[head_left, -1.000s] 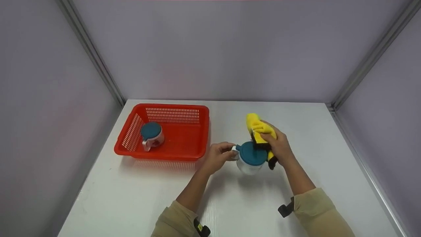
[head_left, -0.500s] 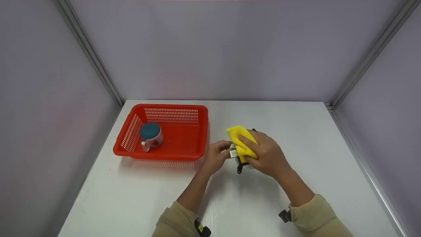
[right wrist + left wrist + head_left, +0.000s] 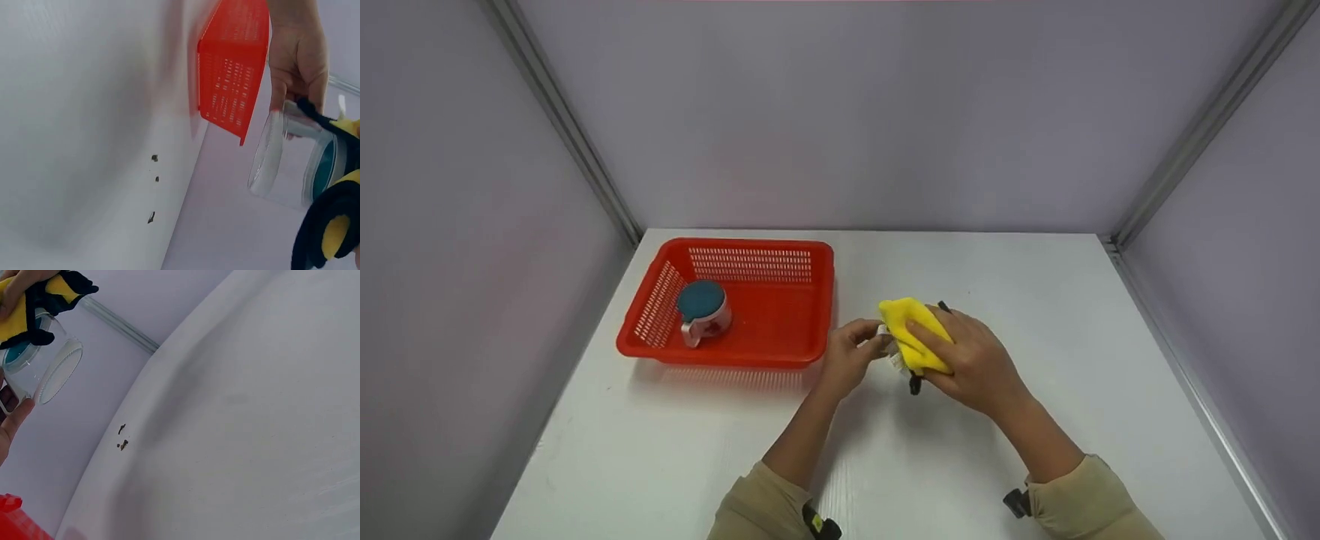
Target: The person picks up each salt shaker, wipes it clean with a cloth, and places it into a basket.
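A clear glass jar (image 3: 48, 365) with a teal lid is mostly hidden in the head view. My left hand (image 3: 851, 352) pinches the jar's handle at its left side. My right hand (image 3: 971, 360) grips a yellow cloth (image 3: 913, 339) with black edging and presses it down over the lid. The right wrist view shows the jar (image 3: 292, 163) from below, with the cloth (image 3: 332, 230) wrapped over its top. Whether the jar rests on the table I cannot tell.
A red slotted basket (image 3: 780, 356) sits left of my hands and holds a second teal-lidded jar (image 3: 703, 304). All of this is on a white table (image 3: 885, 465) walled in by lavender panels. A few dark specks (image 3: 121, 439) lie on the table.
My right hand swung the cloth from the jar's right side onto its lid, then rubbed slightly down and right. The teal lid is now covered. My left hand kept its hold on the handle.
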Demonstrator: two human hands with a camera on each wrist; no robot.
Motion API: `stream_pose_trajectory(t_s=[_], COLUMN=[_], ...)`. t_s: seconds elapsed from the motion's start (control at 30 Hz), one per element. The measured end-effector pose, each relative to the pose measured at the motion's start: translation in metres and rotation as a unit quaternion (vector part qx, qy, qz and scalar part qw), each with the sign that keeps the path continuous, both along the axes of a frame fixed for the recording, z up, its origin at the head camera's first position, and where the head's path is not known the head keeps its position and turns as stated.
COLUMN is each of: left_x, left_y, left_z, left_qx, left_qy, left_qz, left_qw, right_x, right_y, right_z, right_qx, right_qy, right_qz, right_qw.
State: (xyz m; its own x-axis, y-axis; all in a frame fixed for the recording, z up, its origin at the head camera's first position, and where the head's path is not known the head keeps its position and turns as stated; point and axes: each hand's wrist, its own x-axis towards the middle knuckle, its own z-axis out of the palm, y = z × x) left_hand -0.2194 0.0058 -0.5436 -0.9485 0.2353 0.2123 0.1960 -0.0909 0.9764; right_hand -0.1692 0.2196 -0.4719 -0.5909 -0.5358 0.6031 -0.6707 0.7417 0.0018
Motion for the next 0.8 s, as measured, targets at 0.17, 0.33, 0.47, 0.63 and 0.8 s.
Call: stream_pose_trajectory(t_s=[0.17, 0.33, 0.47, 0.63, 0.8], left_x=[0.001, 0.009, 0.016, 0.018, 0.019], left_y=[0.004, 0.009, 0.01, 0.011, 0.012], left_z=[-0.001, 0.007, 0.023, 0.029, 0.025], left_qx=[0.01, -0.004, -0.007, -0.02, -0.04], left_qy=[-0.009, -0.014, -0.005, 0.056, 0.078], left_qz=[-0.004, -0.004, 0.009, 0.035, 0.062], left_qw=[0.9999, 0.9999, 0.9999, 0.9977, 0.9943], right_x=[0.0, -0.003, -0.009, -0.017, -0.02], right_y=[0.009, 0.004, -0.001, -0.008, -0.019], right_z=[0.003, 0.01, 0.015, 0.019, 0.015], right_qx=[-0.053, -0.073, -0.063, -0.032, 0.002], right_qy=[-0.096, -0.174, -0.178, -0.152, -0.105], right_qz=[-0.028, -0.068, -0.078, -0.075, -0.061], right_qw=[0.994, 0.98, 0.979, 0.985, 0.993])
